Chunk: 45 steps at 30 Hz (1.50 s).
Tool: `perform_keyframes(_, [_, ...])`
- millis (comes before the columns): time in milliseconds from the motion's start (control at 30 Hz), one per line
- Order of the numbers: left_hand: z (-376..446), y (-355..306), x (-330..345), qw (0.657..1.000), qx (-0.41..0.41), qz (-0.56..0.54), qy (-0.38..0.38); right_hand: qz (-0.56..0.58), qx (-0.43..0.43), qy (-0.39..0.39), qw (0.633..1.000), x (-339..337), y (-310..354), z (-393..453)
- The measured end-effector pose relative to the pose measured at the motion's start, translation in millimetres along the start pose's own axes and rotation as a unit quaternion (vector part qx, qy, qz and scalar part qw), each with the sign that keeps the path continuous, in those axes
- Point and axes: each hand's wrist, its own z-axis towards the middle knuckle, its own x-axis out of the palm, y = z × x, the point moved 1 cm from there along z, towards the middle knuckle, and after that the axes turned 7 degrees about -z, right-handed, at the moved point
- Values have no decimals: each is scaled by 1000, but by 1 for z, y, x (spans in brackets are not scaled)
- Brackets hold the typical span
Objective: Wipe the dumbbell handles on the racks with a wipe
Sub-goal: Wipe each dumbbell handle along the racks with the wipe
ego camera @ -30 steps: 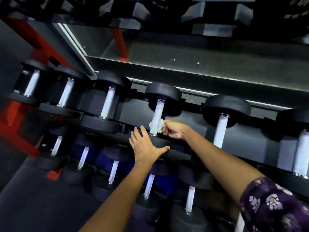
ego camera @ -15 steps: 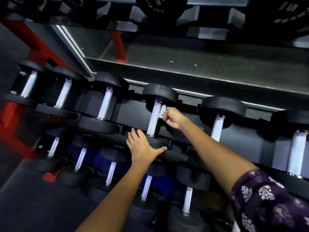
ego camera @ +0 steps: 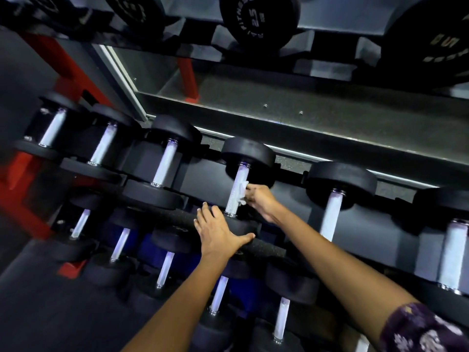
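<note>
A row of black dumbbells with pale knurled handles lies on the upper rack. My right hand (ego camera: 258,199) pinches a small white wipe (ego camera: 242,190) against the middle of the fourth dumbbell's handle (ego camera: 234,199), from its right side. My left hand (ego camera: 218,233) rests flat, fingers straight, on that dumbbell's near black head (ego camera: 243,228) and the rack's front bar. The handle's upper part shows bare above the wipe.
More dumbbells sit left (ego camera: 165,163) and right (ego camera: 332,212) on the same rack, and a lower tier (ego camera: 167,269) lies beneath my arms. Weight plates (ego camera: 256,19) hang above a grey shelf. A red frame (ego camera: 22,174) stands at left over dark floor.
My right hand slid the wipe up the handle from near its bottom to its top, then back down to the middle. My left hand stayed on the dumbbell head.
</note>
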Motion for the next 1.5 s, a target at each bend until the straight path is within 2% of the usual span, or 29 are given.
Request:
perform_keyframes(167, [0,1,0,1000,-8,-5,5,40,-42,-229,972,21,3,17])
perform_keyframes(267, [-1,1,0,1000,-8,-5,9,3,-82,-266,961,30,-10,-3])
perform_keyframes(467, [3,1,1,1000,-7,-4,4,-83,-148,-322,931,24,21,4])
perform_keyframes(533, [2,2,2,1000,-5,-8,3,-131,-163,-307,928,29,11,-6])
perform_keyframes(633, [1,2,2,1000,-6,-15,-1,-173,-192,-239,936,28,2,-9])
perform_keyframes(767, [3,1,2,1000,-4,-18,-8,-145,-158,-252,943,25,23,13])
perform_keyframes(833, [4,3,4,1000,-1,-24,-13,-203,-170,-266,927,31,14,4])
perform_keyframes(933, [3,7,6,998,13,-48,-27,-318,-215,-205,901,29,-1,-8])
perform_keyframes(1000, [3,6,6,993,15,-98,-59,-374,-234,-166,882,19,12,-4])
perform_keyframes(1067, [3,7,7,987,27,-135,-84,-394,-249,-172,868,14,30,5])
perform_keyframes(1167, [8,18,12,980,123,-104,-118,-417,-284,-186,843,17,23,3])
perform_keyframes(1267, [18,32,13,948,280,-79,-128,-481,-329,-113,805,9,-4,-2])
perform_keyframes(1333, [24,39,12,924,350,-68,-140,-489,-333,-103,800,-1,4,8])
perform_keyframes(1400, [26,42,15,913,361,-80,-172,-489,-329,-132,797,-3,17,15])
perform_keyframes(1500, [26,40,23,908,343,-94,-220,-530,-381,-173,737,10,12,10])
